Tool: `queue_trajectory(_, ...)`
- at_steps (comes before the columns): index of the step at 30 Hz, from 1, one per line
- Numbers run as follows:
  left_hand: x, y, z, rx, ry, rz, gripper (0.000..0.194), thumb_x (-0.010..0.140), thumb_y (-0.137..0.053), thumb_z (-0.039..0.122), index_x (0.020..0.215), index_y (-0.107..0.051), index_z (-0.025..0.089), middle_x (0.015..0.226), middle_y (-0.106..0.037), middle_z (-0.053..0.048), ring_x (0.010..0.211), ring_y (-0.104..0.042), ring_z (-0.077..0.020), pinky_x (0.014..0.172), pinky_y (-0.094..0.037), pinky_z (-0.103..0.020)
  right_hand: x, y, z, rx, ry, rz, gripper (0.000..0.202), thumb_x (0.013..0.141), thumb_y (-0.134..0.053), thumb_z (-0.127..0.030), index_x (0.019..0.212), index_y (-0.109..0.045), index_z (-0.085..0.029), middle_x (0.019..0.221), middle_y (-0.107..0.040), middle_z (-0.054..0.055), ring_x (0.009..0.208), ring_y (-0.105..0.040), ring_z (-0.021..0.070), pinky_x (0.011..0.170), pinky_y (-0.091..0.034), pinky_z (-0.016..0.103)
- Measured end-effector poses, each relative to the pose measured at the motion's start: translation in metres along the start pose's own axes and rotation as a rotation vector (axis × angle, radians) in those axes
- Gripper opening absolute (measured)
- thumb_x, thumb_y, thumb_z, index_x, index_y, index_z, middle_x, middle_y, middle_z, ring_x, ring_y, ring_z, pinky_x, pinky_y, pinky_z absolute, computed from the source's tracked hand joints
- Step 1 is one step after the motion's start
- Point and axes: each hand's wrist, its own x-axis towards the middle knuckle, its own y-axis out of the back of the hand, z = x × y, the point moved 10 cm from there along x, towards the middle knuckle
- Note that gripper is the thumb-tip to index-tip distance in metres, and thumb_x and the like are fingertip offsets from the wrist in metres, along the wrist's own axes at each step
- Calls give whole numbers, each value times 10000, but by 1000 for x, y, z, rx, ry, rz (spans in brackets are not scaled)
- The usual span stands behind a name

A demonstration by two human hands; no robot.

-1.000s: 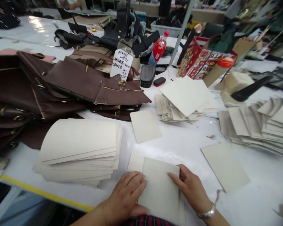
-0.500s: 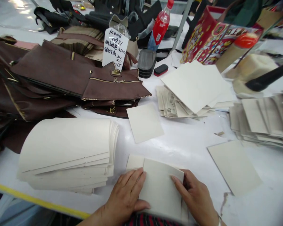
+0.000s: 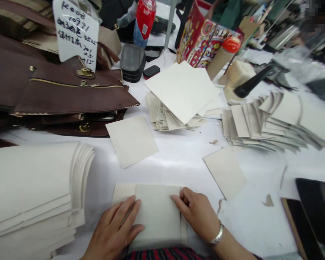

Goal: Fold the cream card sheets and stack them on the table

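Note:
A pale cardboard sheet (image 3: 157, 216) lies in front of me, on top of another cardboard piece (image 3: 122, 191) that sticks out at its left and right. My left hand (image 3: 113, 227) rests with fingers stretched along the sheet's left edge. At the upper right edge, my right hand (image 3: 196, 211) has its thumb on the sheet and its other fingers curled, gripping that edge. A large stack of curved cardboard sheets (image 3: 29, 180) is left of my left hand. One loose square card (image 3: 132, 141) lies beyond my hands, and another loose card (image 3: 225, 172) is to their right.
Brown leather bags (image 3: 70, 94) with a handwritten tag (image 3: 76, 34) cover the far left. Farther back are a card pile (image 3: 182, 92), a fanned card stack (image 3: 271, 122), a red-labelled bottle (image 3: 144, 21) and a black-handled tool (image 3: 254, 81). Dark flat objects (image 3: 318, 213) lie right.
The view has shifted to the right, bringing the dark objects at right into sight. Both hands stay at the cardboard sheet, whose top edge now looks straighter and more level.

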Motion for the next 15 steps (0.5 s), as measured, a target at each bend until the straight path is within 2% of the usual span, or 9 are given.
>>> queue_trajectory(7,4,1,3,-30,2,31,314,858,-395,375,1065,-545,192,1108,-566,-90,948,-541,-199,810,-410,-339,4,-1,5,-21,-2,-6,314,856,-365,-419,646,-447,-201,531,-551,-23,509,-529,128,515,-299,227)
queue_trajectory(15,3,-5,3,-31,-10,3,276,861,-408,304,1081,-536,198,1118,-560,-83,947,-537,-199,805,-407,-345,6,-3,7,-63,-11,18,302,861,-364,-405,656,-449,-200,516,-543,-21,496,-529,136,499,-277,239)
